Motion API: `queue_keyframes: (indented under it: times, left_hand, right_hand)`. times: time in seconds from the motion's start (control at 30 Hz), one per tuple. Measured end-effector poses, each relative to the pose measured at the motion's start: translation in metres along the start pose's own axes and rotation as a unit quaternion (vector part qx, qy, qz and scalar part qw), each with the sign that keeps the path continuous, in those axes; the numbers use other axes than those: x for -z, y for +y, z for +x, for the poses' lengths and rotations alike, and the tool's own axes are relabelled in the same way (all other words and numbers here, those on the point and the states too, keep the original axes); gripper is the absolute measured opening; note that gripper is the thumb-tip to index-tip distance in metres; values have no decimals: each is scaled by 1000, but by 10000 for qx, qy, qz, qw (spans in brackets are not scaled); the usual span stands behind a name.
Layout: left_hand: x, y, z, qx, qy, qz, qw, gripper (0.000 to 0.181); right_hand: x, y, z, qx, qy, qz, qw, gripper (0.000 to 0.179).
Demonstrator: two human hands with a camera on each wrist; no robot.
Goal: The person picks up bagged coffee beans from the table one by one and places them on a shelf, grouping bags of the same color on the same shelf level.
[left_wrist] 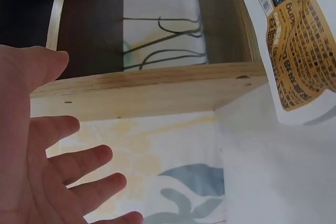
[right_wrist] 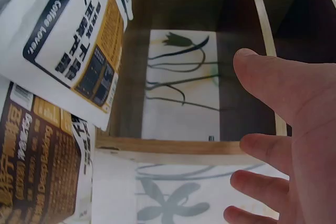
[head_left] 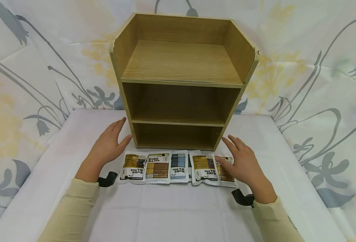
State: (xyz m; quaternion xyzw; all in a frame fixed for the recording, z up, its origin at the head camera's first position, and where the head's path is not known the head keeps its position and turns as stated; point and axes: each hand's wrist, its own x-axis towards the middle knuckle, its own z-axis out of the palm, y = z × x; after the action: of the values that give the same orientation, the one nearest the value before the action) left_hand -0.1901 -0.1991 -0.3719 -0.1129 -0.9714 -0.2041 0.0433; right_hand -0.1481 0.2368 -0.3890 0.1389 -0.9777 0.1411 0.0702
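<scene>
1. White cloth printed with grey flowers and soft yellow blossoms (head_left: pixel 311 72) hangs behind and at both sides of a table (head_left: pixel 178 215) covered in smooth white fabric with faint creases.
2. On the table stands an upright light-brown wood-grain shelf unit (head_left: pixel 182 62), with an open top tray above two box-shaped compartments. Its side panels slope at the top, and the upper front corners look chipped.
3. Flat, glossy, white-edged pouches lie in a row along the table, just in front of the shelf unit's foot. From the left come a gold-and-brown pouch (head_left: pixel 133 168), a pouch with tan and brown panels (head_left: pixel 157 168) and a narrower blue-grey pouch (head_left: pixel 179 166).
4. Farther right, a second gold-and-brown pouch (head_left: pixel 205 168) overlaps a brown-labelled pouch (head_left: pixel 225 174), which is partly hidden. Bold black lettering crosses the labels; the films look puffed and slightly wrinkled.
5. The left hand (head_left: pixel 106 148) is beside the shelf unit's lower left side, fingers extended and spread, thumb held apart, gripping nothing.
6. The right hand (head_left: pixel 241 161) is near the lower right side, partly in front of the brown-labelled pouch; its fingers are likewise spread and grip nothing. Whether its thumb touches that pouch, I cannot tell.
7. Both arms wear padded cream sleeves (head_left: pixel 72 205).
</scene>
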Motion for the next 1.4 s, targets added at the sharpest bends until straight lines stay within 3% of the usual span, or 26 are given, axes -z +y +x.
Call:
queue_keyframes:
  times: [0.37,0.73,1.17,1.4]
  left_hand:
    - [-4,0,6,286,73,-836,9961,71]
    - [-10,0,15,205,237,-1562,9872,69]
    - [-12,4,29,313,144,-2407,9700,74]
    - [-14,6,32,323,262,-2577,9653,76]
  right_hand:
    - [-10,-12,-1,305,19,95,9995,75]
    - [-23,-21,-2,656,9,53,9978,76]
    - [-40,-32,-7,650,-389,-70,9971,80]
    - [-46,-36,-11,799,-503,-139,9954,78]
